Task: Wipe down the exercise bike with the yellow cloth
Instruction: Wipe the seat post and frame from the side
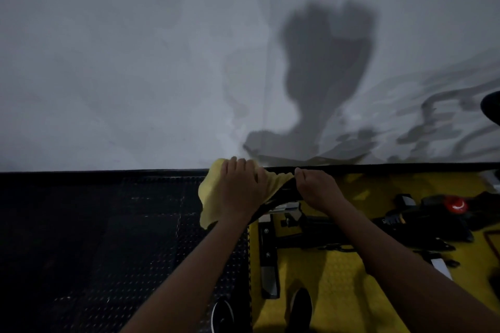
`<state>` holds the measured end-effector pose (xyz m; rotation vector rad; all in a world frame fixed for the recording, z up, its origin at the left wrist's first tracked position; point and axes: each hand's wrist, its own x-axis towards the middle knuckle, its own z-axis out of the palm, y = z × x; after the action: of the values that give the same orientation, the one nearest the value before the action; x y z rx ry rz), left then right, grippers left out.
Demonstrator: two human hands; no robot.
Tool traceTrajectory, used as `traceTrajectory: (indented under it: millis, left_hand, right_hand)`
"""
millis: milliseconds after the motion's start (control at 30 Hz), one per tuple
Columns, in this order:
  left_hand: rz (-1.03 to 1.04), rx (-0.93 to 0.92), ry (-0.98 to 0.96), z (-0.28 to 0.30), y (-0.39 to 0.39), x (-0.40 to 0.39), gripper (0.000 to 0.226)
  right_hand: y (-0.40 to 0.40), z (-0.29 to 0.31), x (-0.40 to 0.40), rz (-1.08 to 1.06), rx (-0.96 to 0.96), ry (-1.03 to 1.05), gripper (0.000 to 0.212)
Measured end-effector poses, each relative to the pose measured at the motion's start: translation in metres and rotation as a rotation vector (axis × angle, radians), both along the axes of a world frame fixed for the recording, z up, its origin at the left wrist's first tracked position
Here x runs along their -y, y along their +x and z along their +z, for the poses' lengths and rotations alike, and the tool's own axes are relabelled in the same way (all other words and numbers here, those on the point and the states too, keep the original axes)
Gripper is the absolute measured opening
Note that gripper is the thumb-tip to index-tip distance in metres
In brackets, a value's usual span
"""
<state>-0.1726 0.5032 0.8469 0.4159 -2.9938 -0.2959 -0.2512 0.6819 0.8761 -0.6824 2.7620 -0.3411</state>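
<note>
Yellow cloth (209, 192), black studded floor mat (94, 238), yellow hexagon-patterned mat (332, 278), red knob (456, 205), grey wall (135, 62)

Soft cloth over hard, dark parts
Your yellow cloth (209, 192) looks soft, matt; black floor mat (94, 224) studded; bracket (284, 208) shiny metal.
</note>
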Motion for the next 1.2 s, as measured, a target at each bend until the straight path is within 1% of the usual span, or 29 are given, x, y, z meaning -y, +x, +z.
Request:
traceTrajectory:
  millis: [67, 167, 200, 267, 300, 367, 400, 433, 500, 533, 600, 667, 700, 733, 800, 833, 867, 900, 933, 967, 1000, 1033, 1067, 1100, 1167, 1200]
  left_hand:
    - [-0.098, -0.108, 0.08, 0.006, 0.016, 0.009, 0.05]
    - [-0.247, -0.147, 0.142, 0.002, 0.025, 0.042, 0.055]
    - [-0.248, -0.147, 0.172, 0.001, 0.021, 0.051, 0.053]
    - [-0.173, -0.109, 0.225, 0.002, 0.006, 0.058, 0.043]
    - [-0.12, -0.074, 0.213, 0.003, 0.0, 0.054, 0.037]
    - [-0.041, -0.03, 0.108, 0.006, -0.01, 0.04, 0.023]
    - [-0.023, 0.02, 0.109, 0.008, -0.01, 0.032, 0.019]
    - [0.006, 0.023, 0.126, 0.009, -0.009, 0.025, 0.024]
    - [0.031, -0.001, 0.095, 0.005, -0.001, 0.014, 0.047]
    - [0.03, -0.049, 0.106, 0.005, 0.004, 0.013, 0.05]
    - [-0.068, -0.174, 0.14, -0.002, 0.026, 0.02, 0.049]
    - [-0.154, -0.193, 0.239, -0.008, 0.042, 0.039, 0.053]
    - [-0.151, -0.193, 0.333, -0.01, 0.044, 0.05, 0.055]
    - [-0.139, -0.196, 0.379, -0.011, 0.042, 0.059, 0.055]
    - [-0.09, -0.159, 0.327, -0.009, 0.029, 0.062, 0.047]
    - [-0.065, -0.171, 0.228, -0.009, 0.018, 0.06, 0.038]
    - [-0.041, -0.128, 0.263, -0.006, 0.006, 0.053, 0.032]
    - [-0.034, -0.124, 0.232, -0.004, -0.002, 0.047, 0.026]
    - [0.016, -0.093, 0.25, 0.001, -0.008, 0.041, 0.017]
    - [0.068, -0.079, 0.198, 0.005, -0.013, 0.035, 0.022]
    - [0.055, -0.044, 0.129, 0.003, -0.014, 0.026, 0.037]
    - [0.029, -0.029, -0.023, 0.003, -0.009, 0.015, 0.048]
    - [-0.005, -0.062, -0.057, 0.002, -0.004, 0.009, 0.053]
    - [-0.052, -0.086, -0.065, 0.001, 0.002, 0.009, 0.052]
    - [-0.143, -0.168, 0.057, 0.001, 0.018, 0.016, 0.053]
    - [-0.191, -0.187, 0.066, -0.003, 0.022, 0.025, 0.056]
  right_hand:
    - [0.002, 0.001, -0.001, -0.001, 0.003, -0.016, 0.034]
    - [0.005, 0.004, -0.001, -0.002, 0.021, -0.035, 0.032]
    - [0.004, 0.003, 0.0, -0.004, 0.018, -0.041, 0.03]
    - [0.006, 0.006, 0.002, -0.047, 0.033, -0.033, 0.026]
    - [0.008, 0.008, 0.003, -0.064, 0.053, -0.03, 0.024]
    - [0.008, 0.011, 0.004, -0.09, 0.064, -0.041, 0.024]
    - [0.007, 0.012, 0.003, -0.106, 0.075, -0.055, 0.026]
    - [0.007, 0.012, 0.002, -0.109, 0.077, -0.06, 0.026]
    - [0.007, 0.009, 0.002, -0.116, 0.104, -0.085, 0.026]
    - [0.007, 0.008, 0.001, -0.102, 0.091, -0.063, 0.025]
    - [0.008, 0.011, 0.001, -0.088, 0.087, -0.087, 0.031]
    - [0.006, 0.01, 0.002, -0.082, 0.064, -0.084, 0.035]
    - [0.006, 0.01, 0.003, -0.072, 0.06, -0.076, 0.035]
    - [0.007, 0.01, 0.004, -0.057, 0.042, -0.065, 0.035]
    - [0.005, 0.005, 0.004, -0.057, -0.003, -0.041, 0.04]
    - [0.005, 0.004, 0.004, -0.067, -0.019, -0.051, 0.043]
    - [0.004, 0.003, 0.004, -0.086, -0.02, -0.058, 0.047]
    - [0.004, 0.004, 0.005, -0.098, -0.016, -0.063, 0.048]
    - [0.004, 0.006, 0.005, -0.1, -0.006, -0.068, 0.049]
    - [0.005, 0.007, 0.005, -0.092, 0.006, -0.068, 0.049]
    - [0.006, 0.009, 0.005, -0.074, 0.009, -0.068, 0.047]
    - [0.006, 0.009, 0.004, -0.066, 0.008, -0.068, 0.046]
    - [0.006, 0.008, 0.002, -0.075, 0.01, -0.084, 0.046]
    - [0.006, 0.007, 0.001, -0.081, 0.011, -0.11, 0.046]
    - [0.007, 0.006, 0.001, -0.077, 0.016, -0.115, 0.044]
    - [0.007, 0.006, 0.001, -0.07, 0.019, -0.123, 0.041]
